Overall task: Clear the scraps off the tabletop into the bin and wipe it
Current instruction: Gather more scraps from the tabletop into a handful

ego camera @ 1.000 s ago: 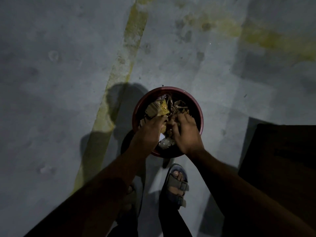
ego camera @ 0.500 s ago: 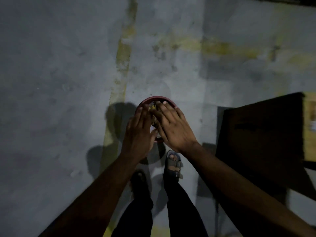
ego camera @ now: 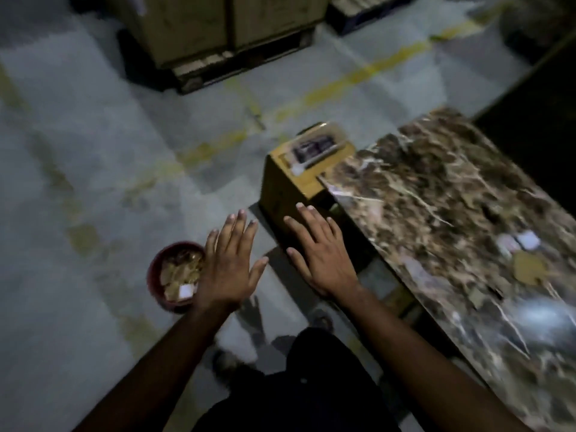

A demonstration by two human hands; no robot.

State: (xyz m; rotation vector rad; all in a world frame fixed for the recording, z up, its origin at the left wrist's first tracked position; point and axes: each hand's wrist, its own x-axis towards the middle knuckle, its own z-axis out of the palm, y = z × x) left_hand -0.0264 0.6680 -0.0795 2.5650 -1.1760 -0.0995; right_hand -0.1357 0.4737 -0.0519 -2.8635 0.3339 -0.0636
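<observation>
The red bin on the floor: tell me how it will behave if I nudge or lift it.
The bin looks round with a low wall, so a nudge would probably slide it rather than tip it. Its scraps look like paper and card, so it is likely light. They reach near the rim, so a quick lift might spill some.

A small round dark-red bin (ego camera: 155,285) stands upright on the floor, filled with tan and white scraps (ego camera: 180,274); the brown marbled counter (ego camera: 436,194) lies well apart to its right, with a few white and tan scraps (ego camera: 526,268) lying on it.
</observation>
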